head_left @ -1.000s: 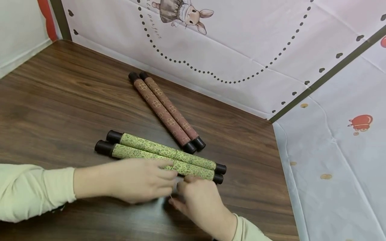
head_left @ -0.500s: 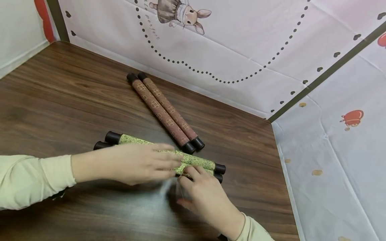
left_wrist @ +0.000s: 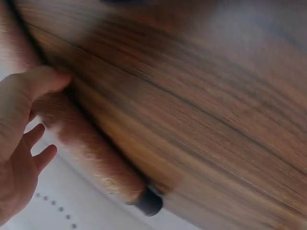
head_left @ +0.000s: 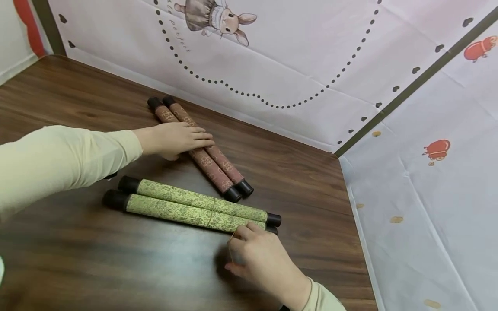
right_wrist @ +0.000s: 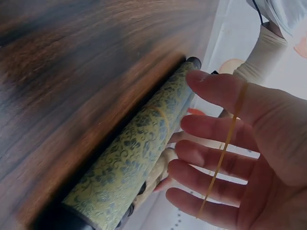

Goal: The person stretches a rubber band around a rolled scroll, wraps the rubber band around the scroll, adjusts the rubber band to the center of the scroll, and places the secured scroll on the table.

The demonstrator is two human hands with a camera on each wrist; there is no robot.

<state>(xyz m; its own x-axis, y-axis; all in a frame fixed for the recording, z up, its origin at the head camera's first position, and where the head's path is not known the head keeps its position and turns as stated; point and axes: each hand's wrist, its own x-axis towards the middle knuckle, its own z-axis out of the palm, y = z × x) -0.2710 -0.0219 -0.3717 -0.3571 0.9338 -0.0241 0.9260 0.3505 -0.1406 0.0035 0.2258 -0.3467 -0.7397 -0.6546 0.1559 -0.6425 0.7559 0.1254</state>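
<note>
Two reddish-brown patterned scrolls [head_left: 206, 161] with black end knobs lie side by side. My left hand [head_left: 180, 139] reaches across their upper half, its fingers spread over them; in the left wrist view the thumb [left_wrist: 48, 81] lies against one scroll's edge. Closer to me are two yellow-green floral scrolls [head_left: 171, 209], paired, with a thin band [head_left: 212, 212] round their middle. Beside their right end is my right hand [head_left: 258, 259]. A thin yellowish rubber band [right_wrist: 221, 158] hangs stretched across its extended thumb and fingers in the right wrist view.
The dark wood table [head_left: 148, 268] carries both scroll pairs. Behind it stands a pale printed cloth wall [head_left: 280, 77] with a rabbit drawing [head_left: 221, 19]. Another cloth wall [head_left: 439, 216] borders the right edge.
My left hand has moved up and away from the green scrolls to the reddish-brown ones. The right hand stays near the green scrolls' right end. The view has shifted slightly.
</note>
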